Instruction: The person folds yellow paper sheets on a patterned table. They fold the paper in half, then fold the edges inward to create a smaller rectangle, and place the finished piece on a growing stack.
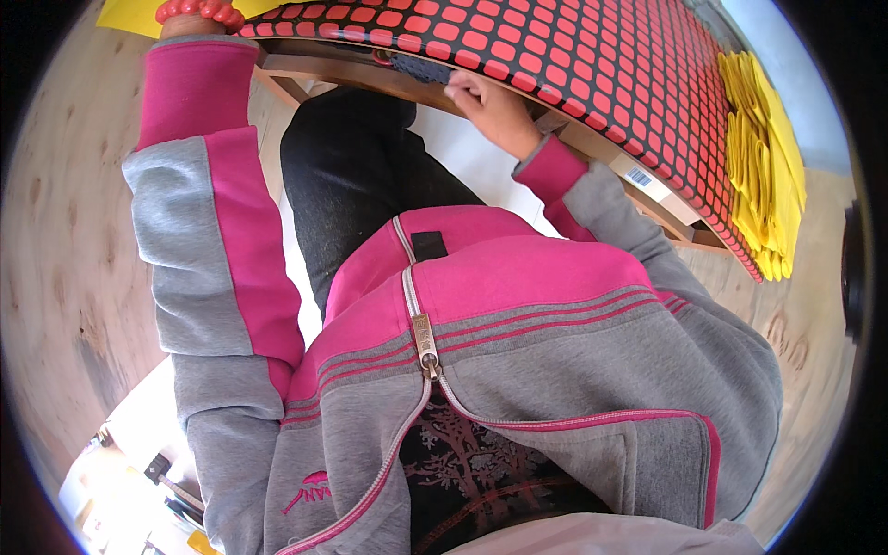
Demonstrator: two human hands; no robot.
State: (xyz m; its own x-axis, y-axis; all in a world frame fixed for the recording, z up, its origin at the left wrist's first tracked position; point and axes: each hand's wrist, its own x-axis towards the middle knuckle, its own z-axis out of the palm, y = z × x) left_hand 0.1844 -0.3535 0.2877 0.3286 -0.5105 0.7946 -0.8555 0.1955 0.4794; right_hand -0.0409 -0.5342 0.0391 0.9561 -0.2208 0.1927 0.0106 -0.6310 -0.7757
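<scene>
At the upper left, my left forearm reaches up to the tabletop's corner. Only its wrist with a red bead bracelet (199,11) shows, and the hand itself lies beyond the top edge. Just below the near edge of the red-and-black checked tabletop (592,65) is my right hand (490,109). Its fingers are curled in beside the wooden compartment under the table, and what they hold, if anything, is hidden. A dark blue textured item (421,68) sits in that compartment, close to the fingertips and partly covered by the tabletop.
Folded yellow sheets (763,166) lie at the table's right end, and another yellow sheet (125,17) shows at the top left. A white box with a barcode label (647,181) sits under the tabletop on the right. Wood-patterned floor (74,213) extends at the left.
</scene>
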